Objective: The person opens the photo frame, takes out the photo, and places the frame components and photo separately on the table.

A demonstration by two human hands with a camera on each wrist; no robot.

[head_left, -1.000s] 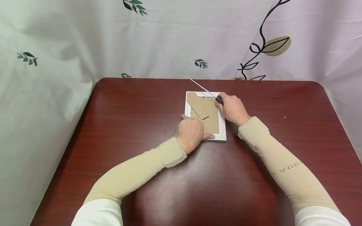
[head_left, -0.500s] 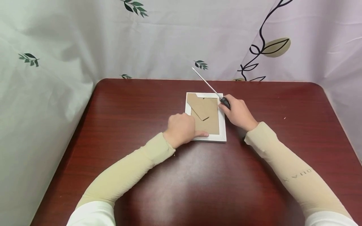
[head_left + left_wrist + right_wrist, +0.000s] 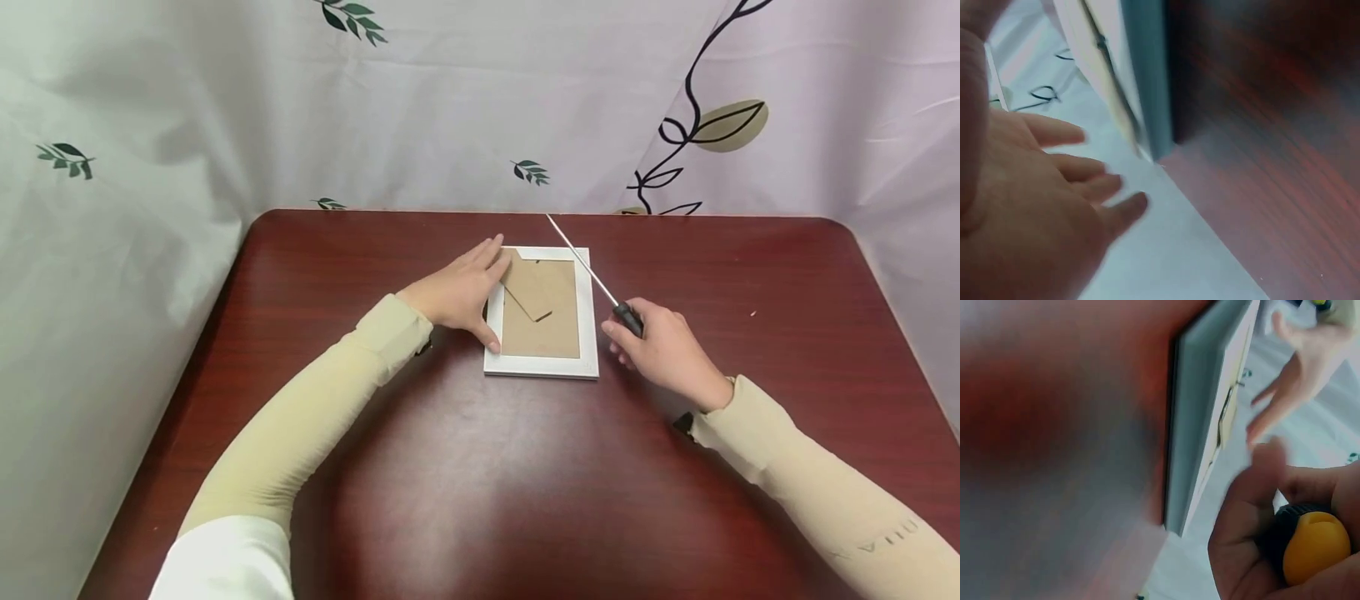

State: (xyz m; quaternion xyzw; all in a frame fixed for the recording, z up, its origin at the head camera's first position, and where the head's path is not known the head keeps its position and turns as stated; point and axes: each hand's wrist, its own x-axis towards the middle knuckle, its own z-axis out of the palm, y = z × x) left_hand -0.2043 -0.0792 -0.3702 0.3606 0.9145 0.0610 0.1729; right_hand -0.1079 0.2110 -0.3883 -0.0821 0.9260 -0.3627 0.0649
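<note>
head view: the left hand (image 3: 461, 292), fingers spread, is at the left edge of the white frame (image 3: 540, 366), back up on the red table (image 3: 450, 500); the right hand (image 3: 667, 346) grips a screwdriver (image 3: 627, 317) beside it. left wrist view: fingers (image 3: 1088, 167) apart near the frame. right wrist view: curled fingers wrap the yellow-ended handle (image 3: 1316, 547).

Left hand (image 3: 459, 292) now spread, perhaps lifted off frame (image 3: 542, 366), right hand (image 3: 669, 346) drawn back with screwdriver (image 3: 628, 319)
</note>
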